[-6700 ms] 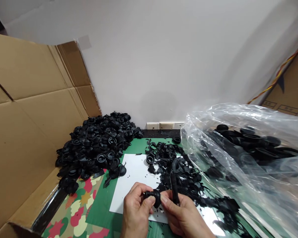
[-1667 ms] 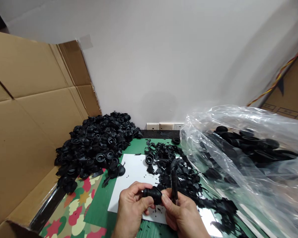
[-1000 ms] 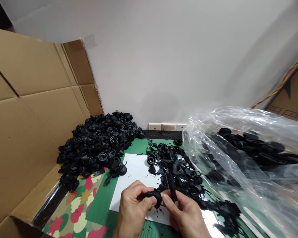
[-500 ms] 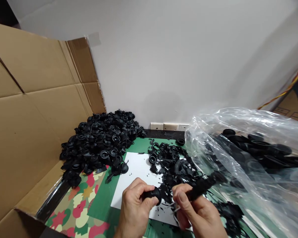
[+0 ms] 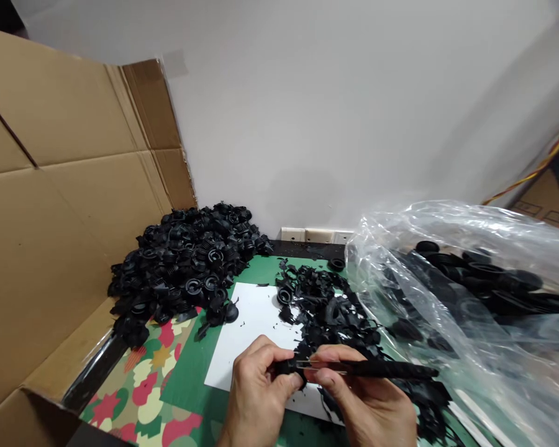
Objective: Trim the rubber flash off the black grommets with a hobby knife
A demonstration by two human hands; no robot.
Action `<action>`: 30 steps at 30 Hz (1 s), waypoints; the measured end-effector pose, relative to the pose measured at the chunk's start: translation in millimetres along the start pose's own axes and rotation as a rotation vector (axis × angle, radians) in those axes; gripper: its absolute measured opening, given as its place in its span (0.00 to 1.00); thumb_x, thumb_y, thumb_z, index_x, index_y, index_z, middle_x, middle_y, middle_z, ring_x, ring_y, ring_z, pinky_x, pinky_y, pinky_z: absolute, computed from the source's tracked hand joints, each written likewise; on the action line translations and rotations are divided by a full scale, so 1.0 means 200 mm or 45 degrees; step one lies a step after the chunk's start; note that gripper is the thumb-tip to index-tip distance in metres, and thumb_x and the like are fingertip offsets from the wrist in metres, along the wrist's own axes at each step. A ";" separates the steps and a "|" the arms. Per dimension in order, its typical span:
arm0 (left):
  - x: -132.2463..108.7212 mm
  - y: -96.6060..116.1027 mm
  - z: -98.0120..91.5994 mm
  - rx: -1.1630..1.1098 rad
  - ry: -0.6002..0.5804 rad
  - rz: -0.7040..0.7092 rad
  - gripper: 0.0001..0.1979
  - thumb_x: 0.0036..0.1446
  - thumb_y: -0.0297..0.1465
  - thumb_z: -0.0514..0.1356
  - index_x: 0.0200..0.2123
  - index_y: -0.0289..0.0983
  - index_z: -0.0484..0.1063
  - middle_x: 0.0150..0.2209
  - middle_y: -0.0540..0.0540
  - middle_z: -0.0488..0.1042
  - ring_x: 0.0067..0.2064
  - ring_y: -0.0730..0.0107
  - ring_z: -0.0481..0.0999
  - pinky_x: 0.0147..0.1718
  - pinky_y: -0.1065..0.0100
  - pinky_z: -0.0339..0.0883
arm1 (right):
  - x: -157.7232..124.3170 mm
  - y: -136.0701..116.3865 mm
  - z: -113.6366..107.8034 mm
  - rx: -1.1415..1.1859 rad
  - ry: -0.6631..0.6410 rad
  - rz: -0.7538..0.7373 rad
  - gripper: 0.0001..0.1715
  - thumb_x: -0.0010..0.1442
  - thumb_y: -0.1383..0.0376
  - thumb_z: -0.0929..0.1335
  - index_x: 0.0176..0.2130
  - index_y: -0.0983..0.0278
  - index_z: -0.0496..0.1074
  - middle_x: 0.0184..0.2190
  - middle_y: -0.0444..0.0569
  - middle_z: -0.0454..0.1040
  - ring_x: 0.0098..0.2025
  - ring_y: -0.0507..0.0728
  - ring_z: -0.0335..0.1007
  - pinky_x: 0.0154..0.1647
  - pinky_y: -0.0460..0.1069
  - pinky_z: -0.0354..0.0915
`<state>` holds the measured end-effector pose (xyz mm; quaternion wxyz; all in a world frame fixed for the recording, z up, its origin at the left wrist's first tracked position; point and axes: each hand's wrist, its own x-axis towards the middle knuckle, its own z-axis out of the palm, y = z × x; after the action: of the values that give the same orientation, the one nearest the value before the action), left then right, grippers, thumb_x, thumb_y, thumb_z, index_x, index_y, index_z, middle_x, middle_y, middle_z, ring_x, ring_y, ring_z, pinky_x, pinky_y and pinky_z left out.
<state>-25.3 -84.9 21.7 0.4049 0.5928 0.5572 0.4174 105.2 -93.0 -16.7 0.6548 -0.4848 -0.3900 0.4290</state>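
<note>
Over the white sheet (image 5: 242, 323), my left hand (image 5: 259, 388) pinches a round black rubber-like part (image 5: 286, 365) between thumb and fingers. My right hand (image 5: 363, 394) is closed on a slim tool with a black handle (image 5: 391, 369) pointing right. Two thin metal prongs (image 5: 307, 365) run from the tool to the round part and meet it or lie over it. The fingers hide much of the part, and the exact contact does not show. Just beyond both hands lie black trimmings (image 5: 326, 310).
A large heap of black ribbed parts (image 5: 181, 261) is at the left, beside a cardboard wall (image 5: 74, 205). At right a clear plastic bag (image 5: 382, 248) holds more black pieces. Wall sockets (image 5: 319, 236) sit behind the green mat (image 5: 261, 267).
The tool has swung from a diagonal to nearly level, and its prongs have come left to the round part. My right hand has moved closer to my left hand.
</note>
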 end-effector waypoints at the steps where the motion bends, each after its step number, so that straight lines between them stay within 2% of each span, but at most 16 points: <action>1: 0.00 0.00 0.00 -0.004 0.000 0.001 0.06 0.45 0.22 0.60 0.26 0.36 0.77 0.25 0.51 0.65 0.27 0.69 0.65 0.25 0.70 0.56 | 0.00 0.01 0.00 0.004 -0.008 -0.002 0.10 0.43 0.60 0.74 0.28 0.62 0.75 0.27 0.47 0.75 0.29 0.58 0.73 0.31 0.50 0.69; 7: 0.00 -0.01 0.01 -0.026 -0.003 0.003 0.03 0.45 0.25 0.63 0.26 0.36 0.77 0.25 0.50 0.66 0.27 0.69 0.65 0.24 0.70 0.56 | 0.01 0.03 -0.03 -0.075 -0.106 -0.012 0.09 0.45 0.60 0.73 0.29 0.62 0.75 0.26 0.47 0.76 0.27 0.59 0.74 0.30 0.50 0.70; 16: -0.01 -0.02 0.01 -0.014 0.005 0.015 0.03 0.46 0.25 0.63 0.27 0.36 0.77 0.25 0.51 0.66 0.27 0.69 0.66 0.24 0.71 0.56 | 0.01 0.03 -0.03 -0.092 -0.114 -0.028 0.10 0.46 0.60 0.73 0.30 0.63 0.75 0.25 0.48 0.77 0.27 0.59 0.74 0.29 0.50 0.71; 18: 0.00 -0.02 0.00 -0.004 0.021 0.015 0.02 0.45 0.26 0.64 0.26 0.36 0.77 0.24 0.51 0.66 0.26 0.70 0.65 0.23 0.71 0.56 | 0.01 0.03 -0.02 -0.131 -0.136 -0.159 0.09 0.48 0.60 0.72 0.29 0.63 0.75 0.26 0.48 0.77 0.27 0.58 0.73 0.28 0.49 0.71; 22: -0.01 -0.02 0.01 -0.021 0.057 0.038 0.02 0.44 0.29 0.65 0.25 0.36 0.77 0.23 0.51 0.65 0.25 0.71 0.64 0.22 0.71 0.55 | -0.01 0.01 0.00 -0.327 -0.139 -0.548 0.08 0.54 0.60 0.68 0.28 0.62 0.73 0.24 0.47 0.75 0.26 0.55 0.72 0.26 0.46 0.69; 24: -0.03 -0.02 0.03 -0.034 0.050 0.111 0.02 0.46 0.29 0.64 0.24 0.37 0.77 0.23 0.50 0.65 0.24 0.70 0.65 0.22 0.71 0.56 | 0.00 -0.02 0.00 -0.448 -0.151 -0.673 0.10 0.57 0.60 0.66 0.28 0.61 0.72 0.23 0.46 0.74 0.25 0.54 0.72 0.24 0.45 0.67; 26: -0.07 -0.03 0.05 -0.055 0.031 0.234 0.03 0.46 0.27 0.63 0.22 0.37 0.76 0.22 0.50 0.66 0.25 0.70 0.66 0.23 0.71 0.57 | 0.04 -0.07 -0.03 -0.570 -0.125 -0.812 0.07 0.57 0.63 0.66 0.29 0.60 0.72 0.24 0.45 0.75 0.25 0.53 0.72 0.25 0.44 0.66; 28: -0.09 -0.04 0.06 -0.105 0.024 0.322 0.05 0.42 0.23 0.63 0.21 0.38 0.76 0.21 0.50 0.67 0.25 0.70 0.67 0.23 0.71 0.57 | 0.10 -0.12 -0.08 -0.731 0.002 -1.002 0.03 0.55 0.67 0.67 0.31 0.59 0.72 0.26 0.44 0.76 0.26 0.52 0.73 0.29 0.44 0.66; 29: -0.09 -0.04 0.06 -0.144 0.032 0.301 0.06 0.41 0.21 0.62 0.22 0.38 0.76 0.22 0.51 0.68 0.25 0.70 0.67 0.23 0.71 0.58 | 0.14 -0.15 -0.11 -0.779 0.091 -1.003 0.02 0.55 0.67 0.68 0.30 0.60 0.71 0.25 0.45 0.75 0.26 0.53 0.73 0.30 0.45 0.67; 30: -0.09 -0.05 0.05 -0.190 0.056 0.233 0.08 0.40 0.20 0.61 0.23 0.38 0.76 0.22 0.51 0.68 0.25 0.71 0.67 0.23 0.72 0.58 | 0.17 -0.16 -0.14 -0.836 0.152 -0.893 0.03 0.55 0.64 0.67 0.30 0.60 0.71 0.25 0.45 0.75 0.25 0.54 0.73 0.30 0.46 0.67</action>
<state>-18.7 -102.3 8.5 0.3956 0.6002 0.4769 0.5057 147.4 -74.5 12.1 0.5937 -0.5289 -0.6064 0.0083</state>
